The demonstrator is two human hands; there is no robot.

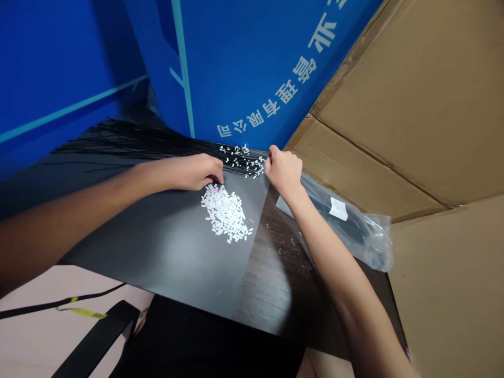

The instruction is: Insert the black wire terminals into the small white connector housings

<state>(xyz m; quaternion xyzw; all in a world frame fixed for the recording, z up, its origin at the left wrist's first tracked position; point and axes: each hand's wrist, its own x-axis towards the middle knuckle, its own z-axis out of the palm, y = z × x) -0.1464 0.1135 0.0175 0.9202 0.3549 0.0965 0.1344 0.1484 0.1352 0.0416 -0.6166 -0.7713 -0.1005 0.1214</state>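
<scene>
My left hand is curled at the near edge of a bundle of thin black cables, its fingertips just above a heap of small white tags. What the fingers pinch is hidden. Several white tags sit on the cable ends between my hands. My right hand rests at the far right of the bundle, fingertips together close to the cable ends. Whether it grips a cable is too small to tell. The cables and heap lie on a black board.
A brown wood-grain desk shows right of the board, with small white bits on it. A clear plastic bag of black cables lies to the right. Cardboard sheets and a blue printed panel rise behind.
</scene>
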